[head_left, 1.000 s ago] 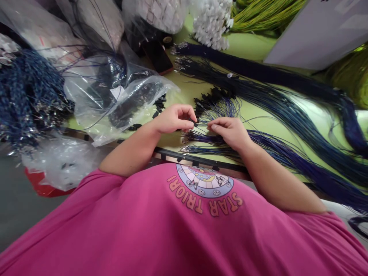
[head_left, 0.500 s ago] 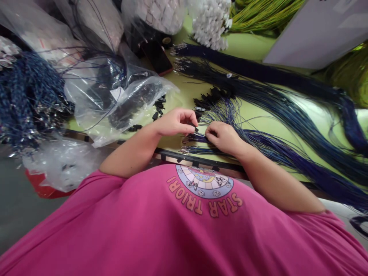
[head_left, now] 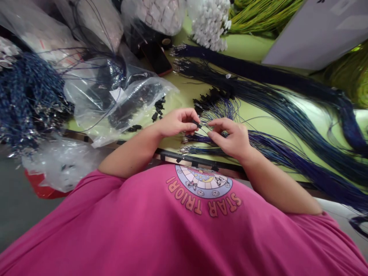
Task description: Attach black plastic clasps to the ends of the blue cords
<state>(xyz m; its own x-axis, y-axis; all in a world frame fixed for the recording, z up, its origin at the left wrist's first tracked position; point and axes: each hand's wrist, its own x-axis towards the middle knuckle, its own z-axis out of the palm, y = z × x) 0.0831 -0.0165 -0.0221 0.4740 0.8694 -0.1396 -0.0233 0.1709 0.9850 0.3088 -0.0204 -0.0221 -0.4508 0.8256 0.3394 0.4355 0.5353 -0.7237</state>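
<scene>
My left hand (head_left: 179, 122) is closed in a pinch on a small black connector (head_left: 197, 124), held just above the table. Thin wires (head_left: 203, 126) stretch from the connector towards my right hand (head_left: 230, 136). That hand is curled, thumb and forefinger at a wire; its exact grip is too small to see clearly. Below both hands, a bundle of dark blue wires (head_left: 270, 147) lies along the table's front edge, metal tips (head_left: 185, 149) pointing left. Beyond my fingers sits a heap of black connectors (head_left: 211, 97) with wires attached.
Loose black connectors (head_left: 158, 109) lie beside a clear plastic bag (head_left: 138, 90) on the left. A phone (head_left: 156, 57) rests behind it. Long dark wire bundles (head_left: 258, 82) cross the green table (head_left: 247, 44). White connectors (head_left: 209, 25) and yellow-green wires (head_left: 264, 15) are at the back.
My right hand has risen slightly from the wire bundle and turned, its thumb and forefinger wider apart. Wires now show between the connector and my right fingers. The left hand has barely shifted.
</scene>
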